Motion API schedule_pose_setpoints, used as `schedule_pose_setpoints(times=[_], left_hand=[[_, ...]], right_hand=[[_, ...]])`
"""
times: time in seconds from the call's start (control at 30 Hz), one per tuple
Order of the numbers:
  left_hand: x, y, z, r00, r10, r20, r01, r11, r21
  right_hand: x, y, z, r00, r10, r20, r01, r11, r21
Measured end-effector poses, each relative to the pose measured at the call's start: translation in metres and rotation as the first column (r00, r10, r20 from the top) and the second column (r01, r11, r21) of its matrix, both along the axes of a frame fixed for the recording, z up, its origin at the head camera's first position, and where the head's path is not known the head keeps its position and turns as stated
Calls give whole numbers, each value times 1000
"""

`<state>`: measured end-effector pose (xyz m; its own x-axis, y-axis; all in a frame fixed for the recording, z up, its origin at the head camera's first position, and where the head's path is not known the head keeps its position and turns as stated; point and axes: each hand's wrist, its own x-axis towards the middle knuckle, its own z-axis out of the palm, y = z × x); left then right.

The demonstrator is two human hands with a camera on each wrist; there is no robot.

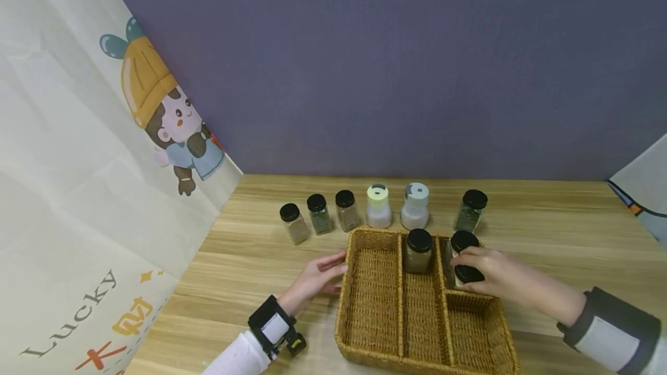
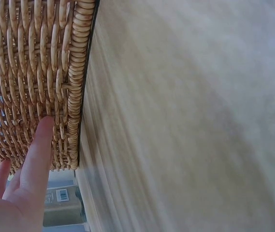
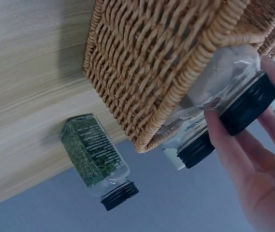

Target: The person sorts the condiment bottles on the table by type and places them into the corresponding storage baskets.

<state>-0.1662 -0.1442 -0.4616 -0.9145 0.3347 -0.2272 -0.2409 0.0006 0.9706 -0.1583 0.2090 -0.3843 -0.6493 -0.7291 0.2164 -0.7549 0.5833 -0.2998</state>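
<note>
Right hand: I see my right hand (image 1: 492, 275) with fingers curled round the black lid of a spice jar (image 1: 465, 274), inside the right compartment of the wicker basket (image 1: 367, 300), toward its far end.
Left hand: my left hand (image 1: 319, 278) lies flat, fingers straight against the basket's left wall, holding nothing.
Risk, knock: the held jar sits just beside a second jar (image 1: 461, 243) in the same compartment; I judge a careless shift could tip it.
Risk, slide: if the left hand eases off, the basket may slip across the desk (image 1: 563, 236).
Risk, grip: holding by the lid alone, the glass could slip.
Count, basket: three jars, one of them (image 1: 418, 249) in the middle compartment.
Count, desk: six along the far edge, four black-lidded spice jars, two pale-capped shakers (image 1: 378, 206).
</note>
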Motion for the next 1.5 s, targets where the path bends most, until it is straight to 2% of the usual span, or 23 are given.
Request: schedule_pose_setpoints(times=[0.37, 0.73, 0.8, 1.03, 1.13, 1.33, 1.5], left_hand=[[1, 1, 0, 1000, -6, -5, 6, 1000, 2], [0, 0, -1, 1000, 3, -6, -3, 1000, -4], [0, 0, -1, 1000, 3, -5, -3, 1000, -6], [0, 0, -2, 1000, 9, 2, -9, 1000, 1], [0, 0, -2, 1000, 7, 0, -7, 1000, -3], [0, 0, -1, 1000, 7, -2, -7, 1000, -1], [0, 0, -1, 1000, 8, 2, -8, 1000, -6]], right_hand=[[1, 0, 2, 999, 2, 36, -2, 1000, -14], [2, 0, 14, 999, -25, 42, 26, 1000, -8], [2, 1, 14, 999, -23, 27, 24, 1000, -17], [-2, 4, 13, 988, 0, -157, -19, 993, -118], [-4, 5, 16, 987, -37, -156, 20, 993, -112], [-5, 6, 26, 985, -152, -79, 146, 986, -78], [-12, 8, 30, 981, -157, -110, 145, 984, -108]])
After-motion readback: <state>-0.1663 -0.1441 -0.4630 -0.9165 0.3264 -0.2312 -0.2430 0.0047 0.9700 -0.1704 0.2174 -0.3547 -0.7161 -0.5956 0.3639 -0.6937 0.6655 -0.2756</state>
